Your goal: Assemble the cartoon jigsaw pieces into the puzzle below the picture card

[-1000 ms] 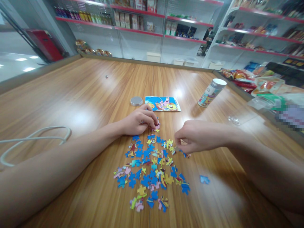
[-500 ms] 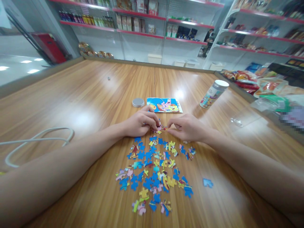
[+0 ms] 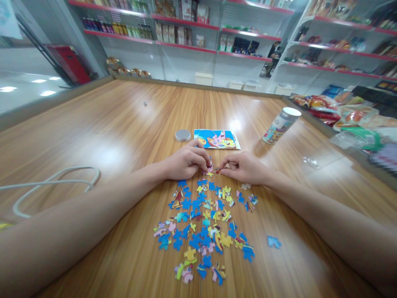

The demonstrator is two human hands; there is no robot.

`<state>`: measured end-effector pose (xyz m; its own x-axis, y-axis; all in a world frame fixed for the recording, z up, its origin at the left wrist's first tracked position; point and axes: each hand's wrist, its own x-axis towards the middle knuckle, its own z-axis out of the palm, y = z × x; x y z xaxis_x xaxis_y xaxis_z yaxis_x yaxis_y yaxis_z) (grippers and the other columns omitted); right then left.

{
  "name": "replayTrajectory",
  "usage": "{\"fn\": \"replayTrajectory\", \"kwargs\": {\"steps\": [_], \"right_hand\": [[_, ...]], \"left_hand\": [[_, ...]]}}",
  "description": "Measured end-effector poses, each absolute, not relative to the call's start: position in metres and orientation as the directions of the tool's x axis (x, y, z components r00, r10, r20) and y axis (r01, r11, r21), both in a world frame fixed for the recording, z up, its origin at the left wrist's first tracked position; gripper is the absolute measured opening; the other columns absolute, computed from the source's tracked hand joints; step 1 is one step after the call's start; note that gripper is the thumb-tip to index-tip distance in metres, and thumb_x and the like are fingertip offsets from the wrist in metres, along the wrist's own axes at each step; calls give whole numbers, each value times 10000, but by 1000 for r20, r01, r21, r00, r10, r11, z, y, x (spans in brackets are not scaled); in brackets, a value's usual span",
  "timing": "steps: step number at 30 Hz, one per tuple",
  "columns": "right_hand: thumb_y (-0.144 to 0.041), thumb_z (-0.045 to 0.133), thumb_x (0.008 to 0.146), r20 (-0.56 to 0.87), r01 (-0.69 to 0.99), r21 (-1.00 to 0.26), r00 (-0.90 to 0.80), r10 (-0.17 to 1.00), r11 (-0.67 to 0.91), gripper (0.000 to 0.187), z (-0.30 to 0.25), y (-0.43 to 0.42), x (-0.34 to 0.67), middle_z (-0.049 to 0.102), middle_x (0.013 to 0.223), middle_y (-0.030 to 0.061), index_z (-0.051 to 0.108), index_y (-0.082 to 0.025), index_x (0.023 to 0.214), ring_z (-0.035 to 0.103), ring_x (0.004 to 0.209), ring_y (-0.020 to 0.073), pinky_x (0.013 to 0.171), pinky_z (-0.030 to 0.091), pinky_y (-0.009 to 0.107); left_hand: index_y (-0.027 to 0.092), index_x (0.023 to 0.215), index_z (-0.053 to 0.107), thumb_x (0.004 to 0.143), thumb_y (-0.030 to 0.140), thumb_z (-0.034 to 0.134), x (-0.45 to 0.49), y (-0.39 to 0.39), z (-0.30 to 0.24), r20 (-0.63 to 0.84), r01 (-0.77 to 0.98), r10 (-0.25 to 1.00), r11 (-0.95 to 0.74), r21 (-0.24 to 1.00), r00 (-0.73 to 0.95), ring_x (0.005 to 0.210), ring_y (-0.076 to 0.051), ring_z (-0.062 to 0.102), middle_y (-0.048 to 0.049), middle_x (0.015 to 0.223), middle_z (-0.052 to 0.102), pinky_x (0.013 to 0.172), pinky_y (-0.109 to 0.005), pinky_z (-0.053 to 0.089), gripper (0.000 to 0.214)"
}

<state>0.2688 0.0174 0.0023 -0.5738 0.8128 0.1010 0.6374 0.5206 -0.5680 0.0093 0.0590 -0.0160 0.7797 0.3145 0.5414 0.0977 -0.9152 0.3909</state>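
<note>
My left hand (image 3: 190, 160) rests on the table with its fingers curled down onto a small joined cluster of pink and yellow puzzle pieces (image 3: 209, 169). From the other side, my right hand (image 3: 243, 166) pinches a small reddish puzzle piece (image 3: 218, 171) at the cluster's right edge; whether the two touch I cannot tell. Toward me lie many loose puzzle pieces (image 3: 195, 241), mostly blue and yellow. Just beyond my hands is a cartoon picture card (image 3: 217, 139), and left of it a round metal lid (image 3: 182, 135).
A printed cylindrical can (image 3: 281, 125) stands at the right. One blue piece (image 3: 273, 242) lies apart near my right forearm. A white cable (image 3: 56, 182) loops at the left. Packaged goods (image 3: 328, 109) lie along the right edge; stocked shelves (image 3: 186, 45) line the back.
The whole view has shifted slightly down and right. My right thumb and fingers have moved a little around the small piece; my left hand keeps its place on the cluster.
</note>
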Motion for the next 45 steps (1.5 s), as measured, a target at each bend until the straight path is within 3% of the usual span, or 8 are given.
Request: {"fn": "replayTrajectory", "kwargs": {"steps": [7,12,20,34,40,45], "right_hand": [[-281,673,859,74,637,-599,-559,826,485,153,0,18,269,404,542,-91,677,-136,907,367,508,79,536,262,239],[-340,662,895,109,600,-599,-594,797,530,259,-2,19,271,341,532,-110,679,-155,1077,322,494,85,532,232,245],[-318,676,899,82,645,-573,-568,819,505,190,-1,16,268,429,534,-95,679,-157,1000,371,507,86,552,260,236],[-360,622,940,202,571,-501,-653,730,650,268,-8,15,267,410,536,-88,723,-207,1136,358,500,87,536,274,233],[-338,626,919,211,555,-453,-694,688,698,243,-2,12,267,539,573,-42,788,-233,1066,450,511,80,543,304,238],[-312,601,917,137,612,-394,-699,702,686,214,11,5,260,533,562,-42,784,-213,967,449,513,79,555,298,250]], "left_hand": [[267,836,789,836,13,544,10,59,-16,546,96,312,-917,387,777,968,-202,573,-15,954,775,934,-412,460,353],[270,843,792,829,9,539,10,59,-16,545,104,313,-919,380,778,971,-203,571,-13,963,777,928,-408,465,364],[256,833,785,824,-18,531,10,59,-17,556,91,303,-922,376,774,970,-198,563,-11,955,773,938,-402,452,373],[246,834,776,795,-40,524,10,58,-16,556,89,292,-928,362,778,988,-208,542,-14,963,766,934,-398,455,384],[238,829,771,790,-53,516,11,59,-17,571,76,272,-936,343,774,960,-194,575,-9,952,769,933,-397,453,389],[232,800,763,818,-39,533,12,61,-19,588,55,264,-936,348,765,939,-189,589,-12,939,768,916,-397,460,357]]}}
